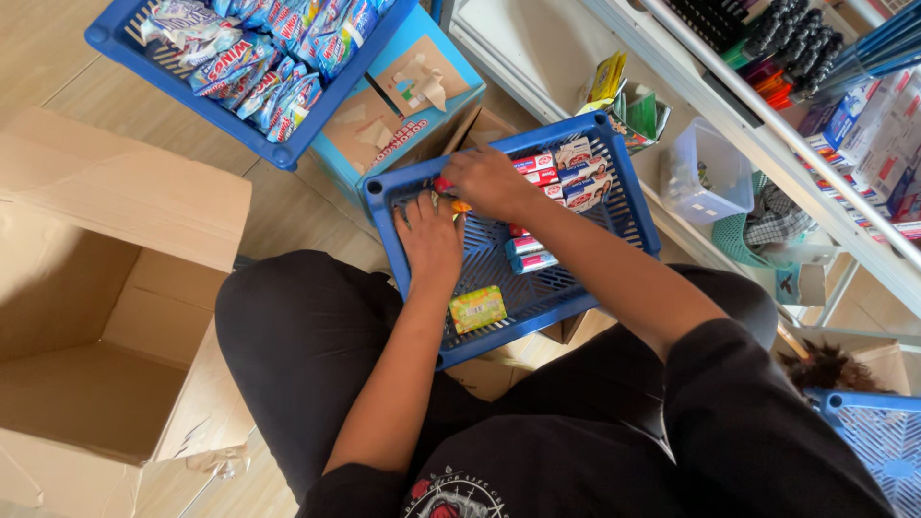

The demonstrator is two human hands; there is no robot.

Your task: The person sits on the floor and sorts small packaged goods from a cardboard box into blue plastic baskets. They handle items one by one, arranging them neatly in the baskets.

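Observation:
A blue plastic crate (633, 216) rests on my lap, with several small red and white boxes (574, 175) stacked along its far right side. My right hand (489, 180) reaches into the crate's far left corner, its fingers closed on a small red item (443, 184). My left hand (429, 238) lies palm down on the crate floor just below it, beside a small orange piece (461, 206). A yellow-green wrapped bar (477, 309) lies alone near the crate's front edge.
A large open cardboard box (106, 317) stands at my left. Another blue crate (278, 144) full of blue snack packets sits ahead on a light blue carton (422, 115). Shelves (767, 144) with stationery and boxes run along the right, and a third blue crate (878, 436) is at lower right.

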